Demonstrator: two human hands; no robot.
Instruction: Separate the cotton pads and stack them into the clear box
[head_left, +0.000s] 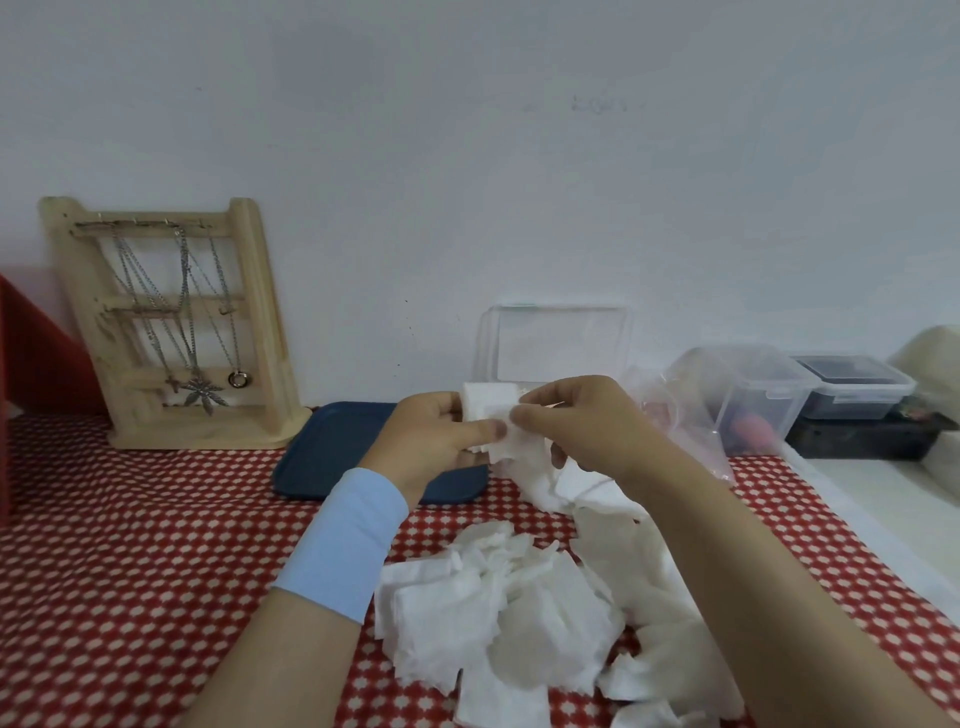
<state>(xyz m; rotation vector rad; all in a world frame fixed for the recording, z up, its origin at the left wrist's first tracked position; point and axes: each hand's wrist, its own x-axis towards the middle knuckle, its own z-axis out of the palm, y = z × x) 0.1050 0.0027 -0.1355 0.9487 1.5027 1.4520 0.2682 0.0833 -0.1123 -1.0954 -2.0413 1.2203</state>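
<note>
Progress report: not far along, I'd say. The clear box (558, 343) sits mid-frame against the wall, just behind the hands. What I can see through its walls looks bare, though the hands hide its lower part, so I can't swear to it. Most of the work is in the pile of cotton pads (498, 613) at lower centre of the frame on the red dotted worktop (130, 545), with a joined strip (545, 483) running up from it toward the hands. The left hand (441, 431) has its fingers curled round a small stack (485, 402) of pads, thumb across the front. The right hand (576, 421) pinches the edge of a pad between thumb and forefinger, right up against that stack, which looks like mid-peel to me. So there's loads left to separate and nothing visibly stacked in the box. The pads themselves look thin, soft and squarish, with fuzzy torn edges, and many are crumpled or overlapping. I reckon they'll flop and cling rather than come apart clean.
</note>
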